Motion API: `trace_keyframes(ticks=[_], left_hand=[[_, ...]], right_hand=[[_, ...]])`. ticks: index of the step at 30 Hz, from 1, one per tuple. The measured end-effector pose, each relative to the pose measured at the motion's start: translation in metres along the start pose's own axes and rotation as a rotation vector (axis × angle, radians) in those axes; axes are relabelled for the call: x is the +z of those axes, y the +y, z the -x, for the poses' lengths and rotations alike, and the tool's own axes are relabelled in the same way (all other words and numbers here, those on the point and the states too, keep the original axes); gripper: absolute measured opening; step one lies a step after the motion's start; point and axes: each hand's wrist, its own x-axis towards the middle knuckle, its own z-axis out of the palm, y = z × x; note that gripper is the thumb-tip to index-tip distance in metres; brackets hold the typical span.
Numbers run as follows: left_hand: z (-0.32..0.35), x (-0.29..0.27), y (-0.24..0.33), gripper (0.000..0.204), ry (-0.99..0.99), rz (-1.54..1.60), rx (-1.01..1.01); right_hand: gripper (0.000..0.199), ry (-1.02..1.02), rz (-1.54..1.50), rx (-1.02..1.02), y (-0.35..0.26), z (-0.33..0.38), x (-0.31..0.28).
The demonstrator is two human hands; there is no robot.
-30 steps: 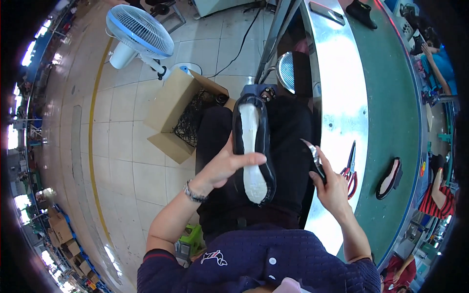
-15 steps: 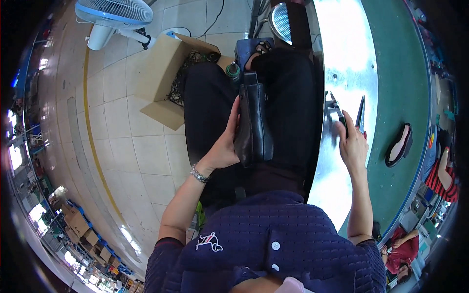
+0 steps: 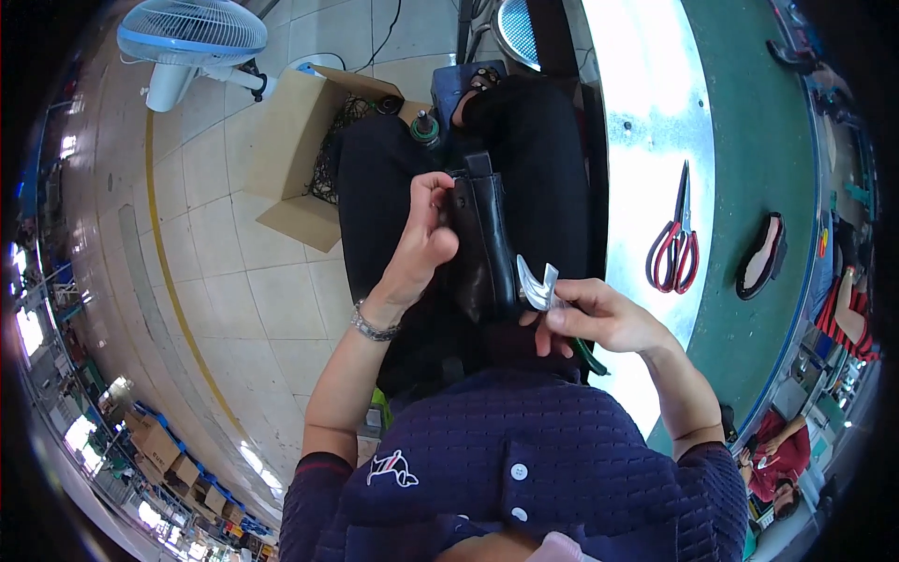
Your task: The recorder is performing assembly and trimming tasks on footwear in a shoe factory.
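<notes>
A black leather boot (image 3: 491, 234) stands between my thighs, with a black block at its top end. My left hand (image 3: 421, 245) is at the boot's upper left side, fingers curled against its edge and thumb bent. To the boot's lower right, my right hand (image 3: 604, 317) grips pincers (image 3: 537, 285) with shiny curved jaws. Their dark green handles pass under my fingers, and the jaws are close to the leather; I cannot tell whether they touch. Scissors (image 3: 676, 248) with red and black handles lie on the metal bench (image 3: 646, 94) to my right.
Beyond the bench runs a green belt (image 3: 749, 140) carrying a shoe part (image 3: 760, 258) with a pale inside. An open cardboard box (image 3: 290, 159) sits on the tiled floor at left, near a fan (image 3: 192, 37). A green bottle-like thing (image 3: 425, 129) stands by my knee. Other people are at far right.
My right hand has come from the bench to the boot with the pincers in it. My left hand has shifted up the boot's side, and its fingers have curled.
</notes>
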Motion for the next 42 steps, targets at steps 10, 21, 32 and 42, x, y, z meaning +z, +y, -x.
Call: trace_keyframes(ticks=[10, 21, 32, 42], left_hand=[[0.007, 0.04, 0.018, 0.049, 0.16, -0.245, -0.078], [0.004, 0.039, 0.01, 0.041, 0.236, -0.25, -0.033], [-0.022, 0.017, 0.02, 0.037, 0.184, 0.109, -0.161], [-0.025, 0.02, 0.021, 0.041, 0.139, 0.078, -0.153]], right_hand=[[0.055, -0.081, 0.448, 0.234, -0.027, -0.005, 0.006], [0.058, -0.038, 1.107, 0.178, -0.074, -0.016, 0.02], [0.047, 0.554, 0.394, 0.072, -0.025, -0.02, -0.029], [0.043, 1.26, 1.471, 0.297, 0.028, 0.005, -0.112]])
